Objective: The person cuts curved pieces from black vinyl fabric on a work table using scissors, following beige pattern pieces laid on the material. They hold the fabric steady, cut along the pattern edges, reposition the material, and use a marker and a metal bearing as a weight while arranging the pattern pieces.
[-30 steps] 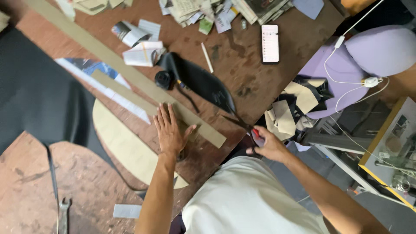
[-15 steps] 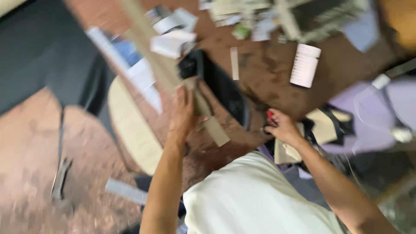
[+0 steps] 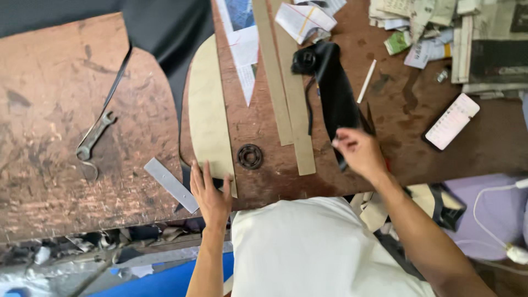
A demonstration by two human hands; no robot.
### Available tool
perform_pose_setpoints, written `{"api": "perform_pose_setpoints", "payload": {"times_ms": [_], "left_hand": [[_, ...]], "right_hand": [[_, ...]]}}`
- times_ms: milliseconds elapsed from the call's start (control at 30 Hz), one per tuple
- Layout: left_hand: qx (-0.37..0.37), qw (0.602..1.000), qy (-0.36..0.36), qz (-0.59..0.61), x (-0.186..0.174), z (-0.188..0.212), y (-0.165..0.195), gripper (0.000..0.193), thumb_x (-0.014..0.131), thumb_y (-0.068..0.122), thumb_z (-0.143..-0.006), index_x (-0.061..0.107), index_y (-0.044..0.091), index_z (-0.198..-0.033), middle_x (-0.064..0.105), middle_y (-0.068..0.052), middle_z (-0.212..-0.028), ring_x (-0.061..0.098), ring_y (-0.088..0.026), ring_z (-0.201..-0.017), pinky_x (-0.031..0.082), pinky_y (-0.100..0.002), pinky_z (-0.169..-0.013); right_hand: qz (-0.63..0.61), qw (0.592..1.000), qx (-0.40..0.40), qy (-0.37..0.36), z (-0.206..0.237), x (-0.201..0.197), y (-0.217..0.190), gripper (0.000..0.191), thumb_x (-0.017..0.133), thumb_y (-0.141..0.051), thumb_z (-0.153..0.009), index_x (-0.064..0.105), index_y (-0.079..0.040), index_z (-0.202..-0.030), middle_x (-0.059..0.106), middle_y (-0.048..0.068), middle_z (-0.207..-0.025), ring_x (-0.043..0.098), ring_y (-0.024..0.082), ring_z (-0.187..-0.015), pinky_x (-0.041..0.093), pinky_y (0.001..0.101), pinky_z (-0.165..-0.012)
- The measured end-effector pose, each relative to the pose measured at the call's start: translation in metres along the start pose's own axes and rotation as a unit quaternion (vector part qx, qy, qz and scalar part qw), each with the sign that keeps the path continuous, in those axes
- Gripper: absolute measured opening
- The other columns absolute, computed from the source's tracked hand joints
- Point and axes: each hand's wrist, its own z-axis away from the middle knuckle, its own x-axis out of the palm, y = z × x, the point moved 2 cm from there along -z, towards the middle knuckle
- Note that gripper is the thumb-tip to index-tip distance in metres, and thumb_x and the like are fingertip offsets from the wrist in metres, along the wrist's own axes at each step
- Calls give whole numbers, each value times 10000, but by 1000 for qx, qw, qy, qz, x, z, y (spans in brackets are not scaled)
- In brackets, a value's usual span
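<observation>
Head view is showing the left hand (image 3: 210, 193) lying flat with fingers spread on the near end of the long curved tan cardboard pattern (image 3: 208, 113), while the right hand (image 3: 358, 152), blurred, is closing loosely on the black leather strip (image 3: 335, 93), nothing cut yet.

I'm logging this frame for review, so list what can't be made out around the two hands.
- Right hand: motion-blurred in the head view; whether it grips the black material is unclear.
- Left hand: its palm hides the lower end of the tan curved pattern.
- Black sheet: cut off by the top edge.
- Newspapers: cut off at the right edge.
</observation>
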Motion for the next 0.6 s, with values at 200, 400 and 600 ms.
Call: {"api": "perform_pose_setpoints", "payload": {"times_ms": [200,400,600], "left_hand": [[-67,988,-34,-132,-2,52,-16,646,734,285,-983,474,43,-1523,396,-210,-1634,397,-404,-1473,339,-552,-1169],[-10,993,-41,-114,24,9,19,717,792,358,-830,528,-13,-1384,483,-281,-1386,462,-454,-1225,371,-553,-1018],[-77,996,-12,51,25,-53,22,364,753,166,-851,584,58,-1155,586,-161,-1162,546,-392,-1121,467,-486,-971]], "right_hand": [[15,966,-115,232,-100,-28,9,156,798,-29,-969,681,-25,-1071,717,67,-953,673,145,-812,550,305,-729],[53,972,-57,222,-143,-30,-21,359,823,-35,-885,616,-34,-1178,654,61,-906,649,146,-761,518,309,-662],[69,923,-303,229,-161,-33,-107,224,683,88,-922,672,1,-1128,663,136,-1035,664,235,-927,560,365,-825]]}}
